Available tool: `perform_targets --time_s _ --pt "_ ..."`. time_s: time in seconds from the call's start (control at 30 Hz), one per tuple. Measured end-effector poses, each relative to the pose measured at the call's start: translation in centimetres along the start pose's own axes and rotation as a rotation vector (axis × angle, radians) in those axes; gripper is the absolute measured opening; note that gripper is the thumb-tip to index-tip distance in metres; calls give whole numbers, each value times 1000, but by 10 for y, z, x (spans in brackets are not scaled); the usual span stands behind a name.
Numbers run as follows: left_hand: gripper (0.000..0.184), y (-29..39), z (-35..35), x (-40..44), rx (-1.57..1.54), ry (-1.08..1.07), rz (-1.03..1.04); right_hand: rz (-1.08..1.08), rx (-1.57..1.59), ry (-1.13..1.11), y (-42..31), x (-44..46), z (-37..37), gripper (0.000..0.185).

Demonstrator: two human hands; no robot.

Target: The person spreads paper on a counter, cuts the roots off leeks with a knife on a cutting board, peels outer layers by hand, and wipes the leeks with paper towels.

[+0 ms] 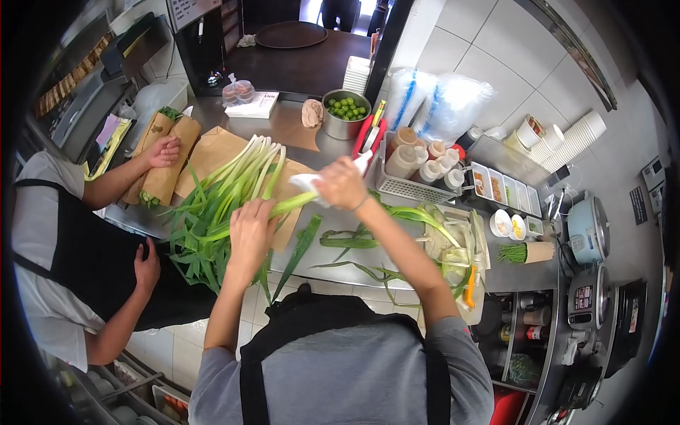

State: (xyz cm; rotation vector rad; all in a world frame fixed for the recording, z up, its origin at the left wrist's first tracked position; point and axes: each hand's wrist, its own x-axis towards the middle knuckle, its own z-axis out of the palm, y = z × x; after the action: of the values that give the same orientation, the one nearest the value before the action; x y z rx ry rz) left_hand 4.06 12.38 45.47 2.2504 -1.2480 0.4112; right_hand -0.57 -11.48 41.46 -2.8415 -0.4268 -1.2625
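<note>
My left hand (251, 225) grips a leek (292, 204) by its green part. Around the leek's pale end my right hand (342, 183) closes with a white cloth or paper towel (306, 182); which of the two I cannot tell. Beside my left hand lies a pile of leeks (221, 191), white ends away from me, on brown paper (212, 150). Loose green leaves (348, 239) are on the steel counter below my right forearm. Farther right, peeled outer layers and trimmings (450, 244) lie heaped near an orange-handled tool (469, 286).
At left, a co-worker's hand (163, 151) rests on paper-wrapped greens (181, 142). A metal pot of limes (345, 129) and a basket of squeeze bottles (407, 180) stand at the back. Ingredient trays (497, 185), small bowls (501, 224) and wrapped chives (528, 251) are at right.
</note>
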Motion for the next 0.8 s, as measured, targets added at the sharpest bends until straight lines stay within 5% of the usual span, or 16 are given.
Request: perform_targets --time_s 0.27,0.33,0.37,0.47,0.6,0.8 --pt "26 8 -15 -28 -327 -253 -99 -115 -26 -164 59 -39 -63 22" --pt "25 1 -19 -30 -302 -272 -119 -95 -84 -36 89 -57 -64 21" --pt "25 -5 -21 -31 -291 -280 -127 119 -209 -94 101 -67 -79 21" --pt "26 -34 -5 -30 -94 -91 -252 413 -252 183 109 -68 -112 26" --pt "24 -71 55 -7 338 119 -261 401 -73 189 64 -43 -115 28" --pt "26 -121 119 -1 580 72 -296 318 -34 197 40 -36 -113 24"
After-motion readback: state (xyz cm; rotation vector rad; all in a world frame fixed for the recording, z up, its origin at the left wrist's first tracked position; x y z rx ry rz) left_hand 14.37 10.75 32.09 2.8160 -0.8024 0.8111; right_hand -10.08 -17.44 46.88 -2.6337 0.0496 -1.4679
